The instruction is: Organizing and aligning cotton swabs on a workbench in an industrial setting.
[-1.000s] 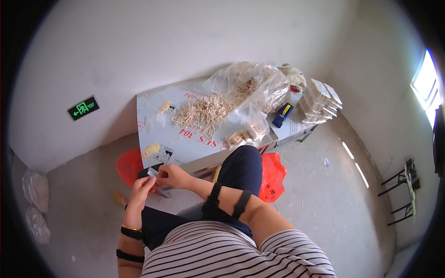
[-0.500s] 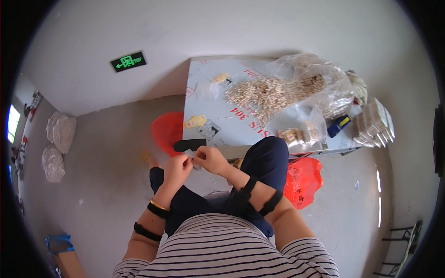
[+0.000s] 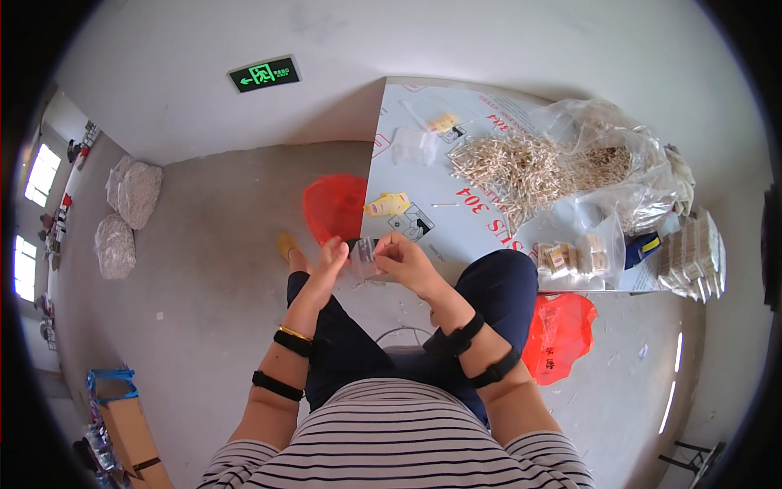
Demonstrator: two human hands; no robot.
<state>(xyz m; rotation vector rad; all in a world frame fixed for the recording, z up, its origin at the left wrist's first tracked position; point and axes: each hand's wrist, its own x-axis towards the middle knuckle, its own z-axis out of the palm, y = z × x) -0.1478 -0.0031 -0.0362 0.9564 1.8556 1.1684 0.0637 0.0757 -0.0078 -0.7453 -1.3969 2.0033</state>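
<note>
A small clear plastic bag [image 3: 364, 259] is held between my hands in front of the table's near edge. My left hand [image 3: 329, 265] is at its left side, fingers close together, thumb against the plastic. My right hand [image 3: 405, 262] pinches its right edge. Just beyond, yellow printed cards [image 3: 386, 204] lie on the table [image 3: 407, 183] beside a lone cotton swab [image 3: 445, 205]. A large heap of wooden-stick cotton swabs [image 3: 521, 171] spills from a big clear bag [image 3: 643, 179]. A dark object behind the held bag is mostly hidden.
Clear empty bags [image 3: 414, 146] lie at the table's far left. Filled swab packs [image 3: 562, 259], a dark blue tool with yellow [image 3: 643, 249] and stacked packs [image 3: 692, 257] stand right. Red bags [image 3: 332, 208] hang left and on the floor right. White sacks [image 3: 134, 196] sit far left.
My hands have moved apart, and the plastic between them now shows opened out. The whole view has shifted, so the table appears farther right.
</note>
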